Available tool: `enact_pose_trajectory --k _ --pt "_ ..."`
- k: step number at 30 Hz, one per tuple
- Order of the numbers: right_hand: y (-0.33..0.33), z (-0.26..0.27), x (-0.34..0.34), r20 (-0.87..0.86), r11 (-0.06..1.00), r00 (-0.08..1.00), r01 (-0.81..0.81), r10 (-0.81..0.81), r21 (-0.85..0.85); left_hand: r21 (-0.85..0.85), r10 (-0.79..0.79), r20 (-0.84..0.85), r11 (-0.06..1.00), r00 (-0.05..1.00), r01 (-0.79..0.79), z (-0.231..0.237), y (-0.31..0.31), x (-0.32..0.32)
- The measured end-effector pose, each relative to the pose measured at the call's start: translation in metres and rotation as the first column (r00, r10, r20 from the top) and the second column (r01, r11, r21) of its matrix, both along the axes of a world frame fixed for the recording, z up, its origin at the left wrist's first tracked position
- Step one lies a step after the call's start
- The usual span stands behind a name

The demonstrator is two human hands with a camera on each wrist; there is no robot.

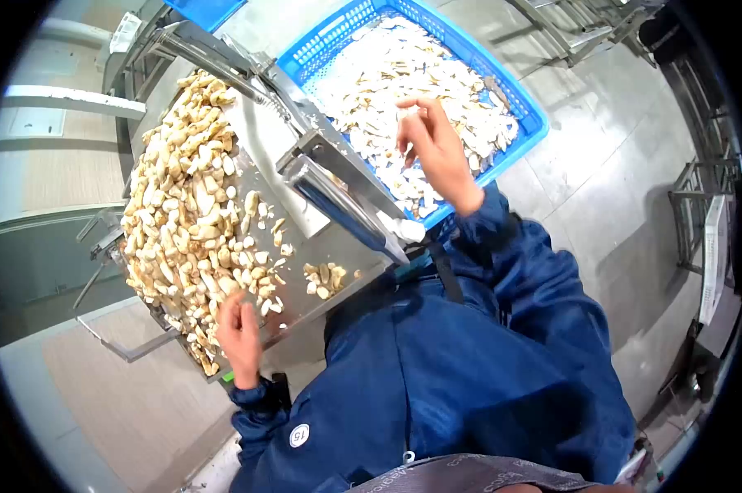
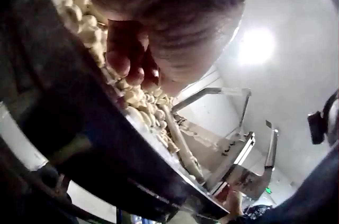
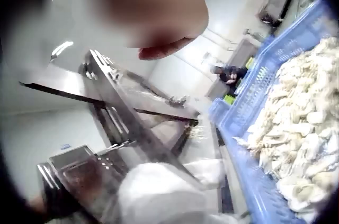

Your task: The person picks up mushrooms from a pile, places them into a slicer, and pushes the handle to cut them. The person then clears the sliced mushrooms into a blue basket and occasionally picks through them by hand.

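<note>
My left hand (image 1: 239,341) is at the near edge of a heap of pale, brown-tinged mushrooms (image 1: 182,197) on a steel table. In the left wrist view its bent fingers (image 2: 117,62) reach down to the heap, and nothing shows gripped between them. Above a blue basket (image 1: 535,123) hovers my right hand (image 1: 441,156), fingers loosely curled and holding nothing. White mushroom slices (image 1: 404,74) fill the basket. Between the hands stands a steel cutter with a thick cylindrical handle (image 1: 334,201); the right hand is apart from it.
A small group of mushroom pieces (image 1: 325,279) lies near the table's front edge. White material (image 1: 402,228) wraps the handle's near end. Steel racks (image 1: 568,33) stand on the tiled floor to the right. Another blue container (image 1: 206,10) is at the back.
</note>
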State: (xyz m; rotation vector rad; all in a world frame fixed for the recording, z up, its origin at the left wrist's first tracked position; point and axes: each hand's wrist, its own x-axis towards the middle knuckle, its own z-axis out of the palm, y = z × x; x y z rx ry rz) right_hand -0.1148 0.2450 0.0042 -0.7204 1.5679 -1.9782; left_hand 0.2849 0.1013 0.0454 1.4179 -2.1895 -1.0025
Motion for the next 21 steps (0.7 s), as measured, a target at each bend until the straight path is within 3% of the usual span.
enact_pose_trajectory --k 1,2,5,8,9,10,11,15,16,17,19,21 --pt "-0.013 -0.029 -0.018 -0.035 0.981 0.995 0.099 -0.094 0.165 0.081 0.058 0.03 0.995 0.998 -0.061 -0.004 0.009 0.012" --pt "-0.021 -0.06 -0.035 -0.231 0.859 0.973 0.135 -0.02 0.494 -0.019 0.024 0.018 1.0 1.0 -0.024 -0.014 0.018 0.021" --pt "-0.05 -0.148 -0.05 -0.424 0.766 0.853 0.046 0.304 0.641 -0.334 -0.044 0.115 0.939 0.992 0.081 -0.027 0.028 0.017" --pt "-0.079 -0.174 -0.039 -0.584 0.699 0.765 0.26 0.273 0.666 -0.358 -0.065 0.187 0.925 0.98 0.129 -0.023 0.027 0.004" --pt "-0.084 -0.176 -0.042 -0.571 0.676 0.763 0.251 0.302 0.693 -0.395 -0.12 0.188 0.899 0.975 0.187 -0.025 0.025 0.003" --pt "-0.087 -0.177 -0.046 -0.554 0.65 0.763 0.241 0.332 0.721 -0.269 -0.051 0.151 0.959 0.987 0.091 -0.023 0.026 0.003" --pt "-0.09 -0.177 -0.049 -0.535 0.621 0.763 0.23 0.363 0.749 -0.3 -0.069 0.116 0.949 0.991 0.101 -0.023 0.028 0.0" --pt "-0.08 -0.172 -0.069 -0.516 0.599 0.835 0.317 0.19 0.735 -0.271 -0.045 0.193 0.958 0.98 0.098 -0.021 0.028 -0.001" --pt "-0.076 -0.161 -0.075 -0.555 0.584 0.815 0.373 0.164 0.721 -0.288 -0.058 0.169 0.952 0.984 0.105 -0.022 0.026 -0.003" --pt "-0.073 -0.163 -0.074 -0.757 0.614 0.647 0.561 0.091 0.554 -0.266 -0.063 0.192 0.957 0.979 0.114 -0.017 0.028 -0.006" --pt "-0.077 -0.146 -0.068 -0.686 0.69 0.715 0.429 0.134 0.583 -0.25 -0.034 0.223 0.964 0.974 0.091 -0.023 0.027 0.002" --pt "-0.089 -0.152 -0.055 -0.709 0.751 0.64 0.304 0.295 0.586 -0.234 -0.037 0.227 0.968 0.973 0.091 -0.022 0.027 0.003"
